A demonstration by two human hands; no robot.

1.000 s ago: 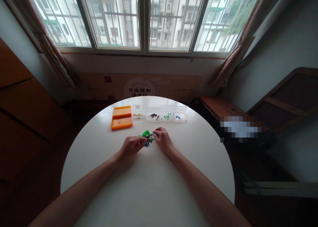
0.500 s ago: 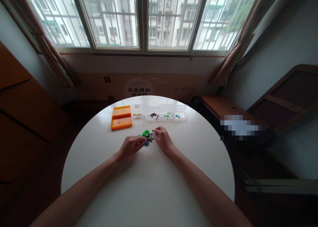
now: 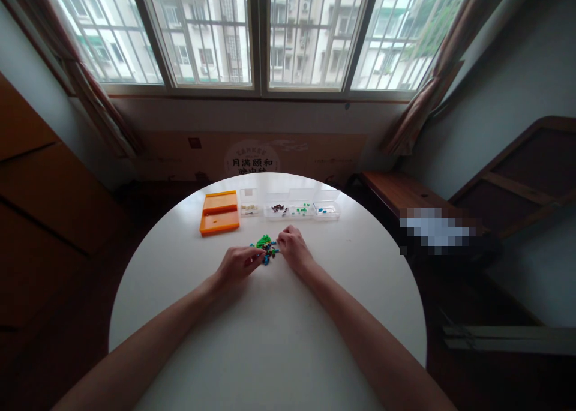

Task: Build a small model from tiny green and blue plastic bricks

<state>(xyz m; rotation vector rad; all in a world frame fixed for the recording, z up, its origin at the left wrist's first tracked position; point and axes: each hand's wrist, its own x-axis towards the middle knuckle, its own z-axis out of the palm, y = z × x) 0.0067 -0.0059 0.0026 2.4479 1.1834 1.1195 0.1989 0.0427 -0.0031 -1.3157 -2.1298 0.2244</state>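
A small heap of tiny green, blue and dark pieces (image 3: 266, 247) lies on the round white table (image 3: 270, 333). My left hand (image 3: 238, 263) rests at the heap's left side, its fingers curled and pinched at the pieces. My right hand (image 3: 293, 248) sits at the heap's right side, fingers bent with the tips at the pile. Whatever either pinch holds is too small to make out.
An orange tray with its lid (image 3: 220, 212) lies at the table's far left. Beside it stands a row of clear small boxes (image 3: 290, 206) with sorted bits inside. Wooden furniture (image 3: 405, 195) stands to the right, and a barred window (image 3: 256, 33) is behind.
My right hand has shifted slightly up and toward the heap. The left hand stays in place.
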